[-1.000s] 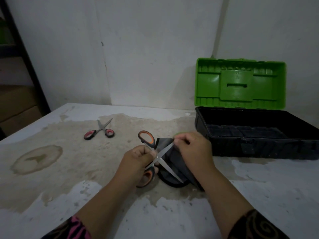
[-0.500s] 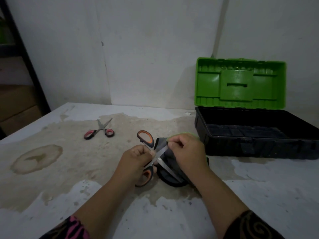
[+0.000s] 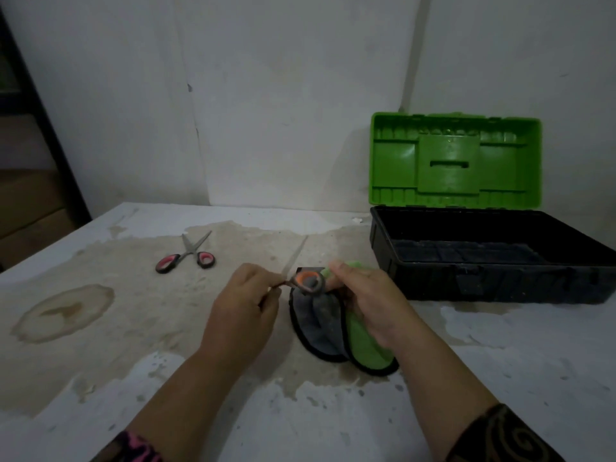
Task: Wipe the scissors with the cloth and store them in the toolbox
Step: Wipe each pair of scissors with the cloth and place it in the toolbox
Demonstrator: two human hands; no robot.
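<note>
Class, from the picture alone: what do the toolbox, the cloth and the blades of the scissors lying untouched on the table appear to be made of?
Toolbox: likely moulded plastic, with a glossy green lid with ribs and a matte black base.
Cloth: soft, fuzzy fabric, perhaps microfibre, green and grey with black stitched edging; it folds limply.
Red-handled scissors: blades look like bare metal, grey with a dull shine.

Two pairs of scissors — one orange-handled (image 3: 308, 282), one pink-handled (image 3: 186, 258) — one cloth (image 3: 336, 323), one open toolbox (image 3: 493, 261), two hands (image 3: 245, 310) (image 3: 370, 295), one table (image 3: 100, 328).
</note>
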